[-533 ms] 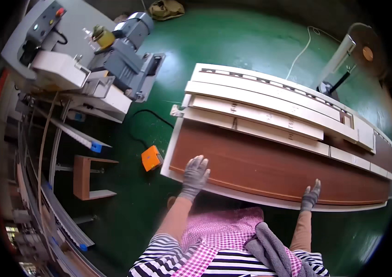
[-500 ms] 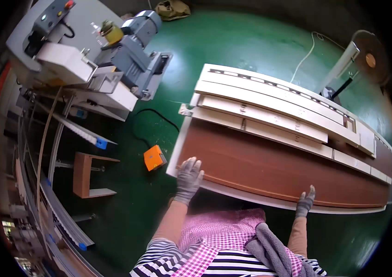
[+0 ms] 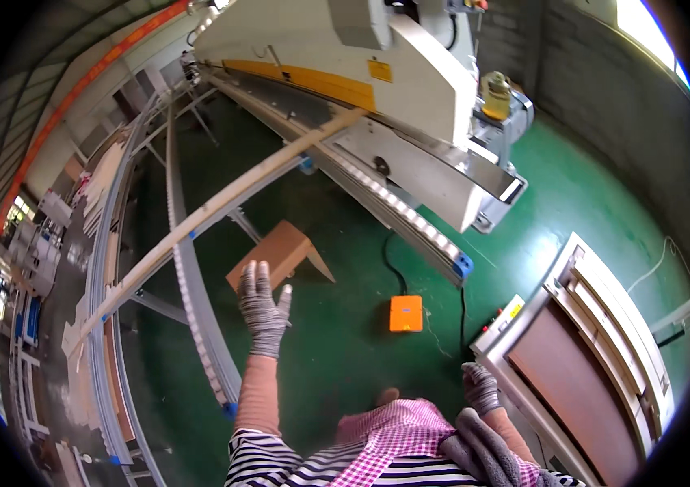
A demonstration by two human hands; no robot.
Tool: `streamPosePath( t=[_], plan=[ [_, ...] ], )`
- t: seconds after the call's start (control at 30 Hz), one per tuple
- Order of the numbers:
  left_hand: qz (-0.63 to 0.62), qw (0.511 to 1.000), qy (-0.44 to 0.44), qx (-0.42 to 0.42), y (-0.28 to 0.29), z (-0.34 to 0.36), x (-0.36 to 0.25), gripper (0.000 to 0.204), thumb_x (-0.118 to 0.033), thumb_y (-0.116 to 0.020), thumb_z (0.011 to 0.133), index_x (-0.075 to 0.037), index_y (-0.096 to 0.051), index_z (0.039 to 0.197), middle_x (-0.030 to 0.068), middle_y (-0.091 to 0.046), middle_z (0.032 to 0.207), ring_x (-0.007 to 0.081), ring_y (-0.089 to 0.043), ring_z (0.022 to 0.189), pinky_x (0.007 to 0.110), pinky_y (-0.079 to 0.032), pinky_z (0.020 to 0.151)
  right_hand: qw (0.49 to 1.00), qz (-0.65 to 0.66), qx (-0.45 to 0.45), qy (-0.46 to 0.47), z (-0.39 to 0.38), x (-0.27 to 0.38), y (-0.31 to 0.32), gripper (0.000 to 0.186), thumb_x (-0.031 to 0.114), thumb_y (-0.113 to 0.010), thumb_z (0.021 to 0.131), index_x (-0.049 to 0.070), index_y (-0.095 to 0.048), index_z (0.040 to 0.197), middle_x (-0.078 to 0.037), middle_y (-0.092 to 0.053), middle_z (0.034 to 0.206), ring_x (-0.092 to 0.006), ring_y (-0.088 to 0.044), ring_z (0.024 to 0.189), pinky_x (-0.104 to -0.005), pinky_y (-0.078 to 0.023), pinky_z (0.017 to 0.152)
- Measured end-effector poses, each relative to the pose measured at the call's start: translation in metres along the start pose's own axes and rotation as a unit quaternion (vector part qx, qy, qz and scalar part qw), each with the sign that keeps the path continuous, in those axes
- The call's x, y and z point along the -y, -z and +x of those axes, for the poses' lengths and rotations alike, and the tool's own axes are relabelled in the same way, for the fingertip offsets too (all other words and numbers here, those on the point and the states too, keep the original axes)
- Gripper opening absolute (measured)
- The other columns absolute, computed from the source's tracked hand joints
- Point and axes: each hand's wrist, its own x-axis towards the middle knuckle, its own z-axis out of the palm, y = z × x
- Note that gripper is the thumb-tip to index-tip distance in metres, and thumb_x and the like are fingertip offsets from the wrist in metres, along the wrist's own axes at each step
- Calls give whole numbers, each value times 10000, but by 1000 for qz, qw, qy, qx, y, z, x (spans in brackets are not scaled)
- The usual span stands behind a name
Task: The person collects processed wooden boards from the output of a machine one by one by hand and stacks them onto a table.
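My left hand (image 3: 263, 312) wears a grey striped glove. Its fingers are spread and it holds nothing, hovering in front of a brown box-like piece (image 3: 276, 253) on the floor. Low at the right, my right hand (image 3: 481, 388), gloved alike, is beside the near left corner of a pale-framed table. Its fingers look loosely bent, with no object visible in them. On that table lie a brown panel (image 3: 574, 381) and several cream strips (image 3: 605, 321), set along its far side.
A long cream machine (image 3: 304, 49) with a yellow stripe runs away ahead. Metal roller rails (image 3: 397, 213) and a tan-topped crossbar (image 3: 223, 213) extend on the left. An orange foot pedal (image 3: 406, 313) with a black cable sits on the green floor.
My view has swung left, away from the table toward the machine and rails. Both hands have left the brown panel's near edge; the left is now raised over the floor.
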Motion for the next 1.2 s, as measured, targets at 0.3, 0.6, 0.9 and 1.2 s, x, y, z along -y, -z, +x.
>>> streamPosePath(
  t=[0.3,0.6,0.9,1.2],
  plan=[
    [83,980,140,114,-3,33,171,1073,-401,-820,684,-60,-244,1523,200,-296,1536,400,-307,1389,469,-227,1184,979,-30,68,-192,19,28,-29,237,47,-661,798,80,-713,1027,-134,-708,917,-270,-682,847,-364,-540,762],
    [110,941,198,251,-132,86,327,1276,-428,-885,572,-134,-133,1559,185,-210,1595,362,-206,1471,466,-200,1200,912,-190,190,-310,-66,40,-16,275,233,-606,846,146,-716,1082,-172,-708,997,-374,-674,941,-424,-547,843],
    [139,923,151,327,-130,59,335,805,-365,-915,508,-88,-525,1155,183,-640,1083,371,-642,1003,445,-530,883,897,-183,210,-344,-55,69,-22,346,335,-605,870,105,-678,1119,-177,-693,1050,-384,-658,983,-462,-521,868],
    [128,926,46,352,5,-53,126,482,-332,-833,558,-104,-612,921,179,-658,892,378,-664,861,456,-545,782,932,13,355,-72,93,190,-114,693,489,-644,875,50,-478,1384,-226,-559,1329,-381,-547,1222,-448,-444,1019]
  ],
)
